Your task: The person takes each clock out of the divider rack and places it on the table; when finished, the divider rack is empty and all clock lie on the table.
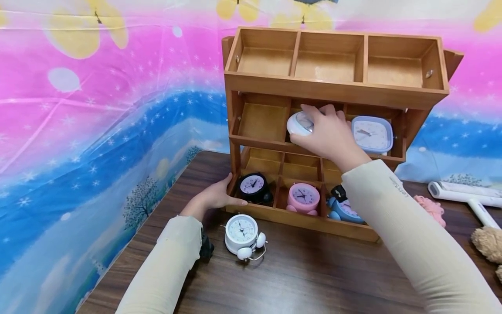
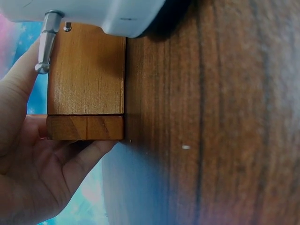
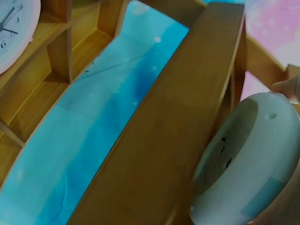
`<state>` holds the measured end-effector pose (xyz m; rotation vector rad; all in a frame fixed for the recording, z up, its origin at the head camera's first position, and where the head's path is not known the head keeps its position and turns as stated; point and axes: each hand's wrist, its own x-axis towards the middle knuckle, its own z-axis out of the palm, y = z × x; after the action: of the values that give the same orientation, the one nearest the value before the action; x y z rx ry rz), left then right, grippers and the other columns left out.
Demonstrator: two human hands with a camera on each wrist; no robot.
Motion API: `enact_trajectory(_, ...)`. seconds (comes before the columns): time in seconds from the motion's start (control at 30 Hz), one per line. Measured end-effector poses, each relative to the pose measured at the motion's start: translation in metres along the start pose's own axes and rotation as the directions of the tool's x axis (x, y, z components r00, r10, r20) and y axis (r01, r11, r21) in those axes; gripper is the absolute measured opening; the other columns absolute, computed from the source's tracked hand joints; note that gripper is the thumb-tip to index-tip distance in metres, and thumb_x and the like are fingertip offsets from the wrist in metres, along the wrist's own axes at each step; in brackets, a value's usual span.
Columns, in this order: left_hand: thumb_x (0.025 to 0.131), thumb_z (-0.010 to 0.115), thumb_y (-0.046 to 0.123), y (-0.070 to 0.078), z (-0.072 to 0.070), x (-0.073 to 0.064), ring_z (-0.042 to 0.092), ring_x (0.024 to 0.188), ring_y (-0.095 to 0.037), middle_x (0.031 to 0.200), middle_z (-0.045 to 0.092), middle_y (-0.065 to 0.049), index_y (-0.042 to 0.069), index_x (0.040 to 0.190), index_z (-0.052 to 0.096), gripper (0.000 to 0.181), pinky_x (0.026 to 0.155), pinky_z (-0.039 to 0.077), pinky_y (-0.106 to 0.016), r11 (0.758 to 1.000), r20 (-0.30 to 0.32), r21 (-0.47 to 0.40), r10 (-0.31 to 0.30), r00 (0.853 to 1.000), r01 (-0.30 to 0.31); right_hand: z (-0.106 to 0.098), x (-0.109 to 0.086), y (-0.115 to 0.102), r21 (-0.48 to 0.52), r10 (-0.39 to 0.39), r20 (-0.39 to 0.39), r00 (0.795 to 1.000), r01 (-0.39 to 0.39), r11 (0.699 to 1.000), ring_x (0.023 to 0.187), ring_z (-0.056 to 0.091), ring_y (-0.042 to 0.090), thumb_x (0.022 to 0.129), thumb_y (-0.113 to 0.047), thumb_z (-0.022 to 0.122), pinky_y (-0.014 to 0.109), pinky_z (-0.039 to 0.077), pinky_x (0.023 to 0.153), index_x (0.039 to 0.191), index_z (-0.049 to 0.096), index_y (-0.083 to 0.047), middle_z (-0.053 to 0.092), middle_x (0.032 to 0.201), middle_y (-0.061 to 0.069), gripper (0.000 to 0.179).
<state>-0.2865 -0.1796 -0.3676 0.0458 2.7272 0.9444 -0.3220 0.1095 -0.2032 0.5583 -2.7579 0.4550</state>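
My right hand (image 1: 327,133) holds a white rounded clock (image 1: 300,124) at the middle compartment of the wooden rack's second tier. In the right wrist view this clock (image 3: 262,159) is tilted beside a wooden board, most of its face turned away. My left hand (image 1: 211,196) grips the lower left corner of the rack (image 1: 298,218), thumb along the front edge. Close to that hand, a white twin-bell alarm clock (image 1: 242,233) lies face up on the table. A black clock (image 1: 252,185) sits in the bottom left compartment.
The bottom tier also holds a pink clock (image 1: 303,198) and a blue clock (image 1: 345,210), partly hidden by my right sleeve. A lavender square clock (image 1: 371,134) stands at the second tier's right. Pink yarn (image 1: 430,209), a white handled object (image 1: 466,194) and brown plush (image 1: 488,244) lie right.
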Motion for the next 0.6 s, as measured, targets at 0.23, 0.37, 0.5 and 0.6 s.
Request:
enact_trajectory(0.23, 0.085, 0.074, 0.053, -0.001, -0.001, 0.003, 0.026, 0.146, -0.039, 0.163, 0.017, -0.019, 0.012, 0.160, 0.001, 0.112, 0.115, 0.027, -0.054, 1.000, 0.012, 0.006, 0.012, 1.000, -0.012, -0.001, -0.042, -0.009, -0.031, -0.112, -0.038, 0.993, 0.111, 0.993, 0.117, 0.041, 0.041, 0.079, -0.060, 0.068, 0.061, 0.038, 0.089, 0.150, 0.046, -0.030, 0.042, 0.142, 0.021, 0.080)
enact_trajectory(0.37, 0.086, 0.073, 0.053, -0.001, -0.001, 0.003, 0.025, 0.145, -0.040, 0.162, 0.017, -0.021, 0.012, 0.160, 0.000, 0.113, 0.114, 0.027, -0.054, 1.000, 0.016, 0.008, 0.005, 1.000, -0.005, 0.006, -0.074, -0.013, -0.061, -0.175, -0.028, 0.984, 0.173, 0.983, 0.113, 0.044, 0.037, 0.074, -0.062, 0.073, 0.056, 0.041, 0.085, 0.145, 0.051, -0.031, 0.045, 0.138, 0.018, 0.081)
enact_trajectory(0.5, 0.086, 0.072, 0.053, -0.001, 0.000, 0.003, 0.025, 0.146, -0.040, 0.163, 0.016, -0.020, 0.012, 0.160, -0.001, 0.112, 0.114, 0.027, -0.054, 1.000, 0.024, 0.016, 0.002, 1.000, -0.003, 0.017, -0.103, -0.012, -0.060, -0.208, 0.006, 0.978, 0.208, 0.976, 0.109, 0.046, 0.033, 0.070, -0.063, 0.076, 0.053, 0.044, 0.080, 0.141, 0.055, -0.032, 0.046, 0.134, 0.014, 0.081)
enact_trajectory(0.6, 0.086, 0.072, 0.054, -0.002, 0.000, 0.003, 0.025, 0.146, -0.039, 0.163, 0.016, -0.020, 0.012, 0.160, -0.001, 0.112, 0.115, 0.027, -0.054, 1.000, 0.025, 0.021, 0.010, 1.000, -0.010, 0.028, -0.121, -0.009, -0.057, -0.218, 0.057, 0.974, 0.221, 0.974, 0.108, 0.048, 0.031, 0.070, -0.066, 0.075, 0.052, 0.046, 0.080, 0.141, 0.055, -0.033, 0.047, 0.133, 0.012, 0.081)
